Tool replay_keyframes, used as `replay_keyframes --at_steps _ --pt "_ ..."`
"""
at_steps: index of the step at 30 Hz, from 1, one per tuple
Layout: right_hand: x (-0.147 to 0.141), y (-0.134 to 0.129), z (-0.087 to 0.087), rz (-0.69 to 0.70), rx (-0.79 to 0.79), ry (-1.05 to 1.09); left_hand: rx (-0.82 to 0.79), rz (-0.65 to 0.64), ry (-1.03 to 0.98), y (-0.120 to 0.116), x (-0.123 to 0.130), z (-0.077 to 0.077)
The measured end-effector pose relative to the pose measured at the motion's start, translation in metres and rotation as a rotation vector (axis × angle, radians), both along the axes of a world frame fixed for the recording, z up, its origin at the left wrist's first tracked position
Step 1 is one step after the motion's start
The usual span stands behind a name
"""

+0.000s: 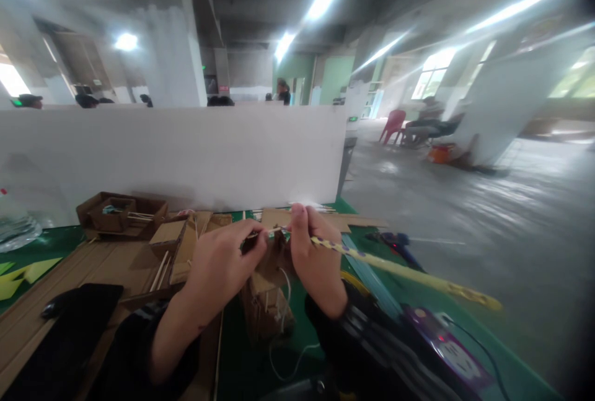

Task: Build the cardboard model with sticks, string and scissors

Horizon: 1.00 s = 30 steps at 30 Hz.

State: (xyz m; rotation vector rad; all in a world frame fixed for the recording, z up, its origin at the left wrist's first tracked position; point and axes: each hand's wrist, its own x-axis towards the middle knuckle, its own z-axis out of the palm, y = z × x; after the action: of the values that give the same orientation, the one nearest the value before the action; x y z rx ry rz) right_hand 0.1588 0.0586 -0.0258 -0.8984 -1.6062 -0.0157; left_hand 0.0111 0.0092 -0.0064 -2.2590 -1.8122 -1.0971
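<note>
Near the middle of the frame, the left hand (227, 258) pinched a thin stick (274, 230) between thumb and fingers. Just right of it, the right hand (313, 258) was closed on a yellow spotted stick (404, 266) that slanted toward the lower right. Below and between them stood a cardboard piece (266, 274) with a white cord (289, 289). Farther out, a cardboard box (86, 218) sat at centre left, and a purple power strip (430, 333) lay lower right on the green table (497, 351).

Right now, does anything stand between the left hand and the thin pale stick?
Nothing visible does: the left hand pinches the thin pale stick between thumb and finger, near the cardboard structure. The right hand is close by.
</note>
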Motion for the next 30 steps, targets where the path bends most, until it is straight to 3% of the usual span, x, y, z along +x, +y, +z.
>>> replay_keyframes --at_steps 30 --pt "-0.0004 -0.0006 0.0012 0.029 0.002 0.004 0.013 -0.005 0.026 -0.0005 -0.0003 0.0014"
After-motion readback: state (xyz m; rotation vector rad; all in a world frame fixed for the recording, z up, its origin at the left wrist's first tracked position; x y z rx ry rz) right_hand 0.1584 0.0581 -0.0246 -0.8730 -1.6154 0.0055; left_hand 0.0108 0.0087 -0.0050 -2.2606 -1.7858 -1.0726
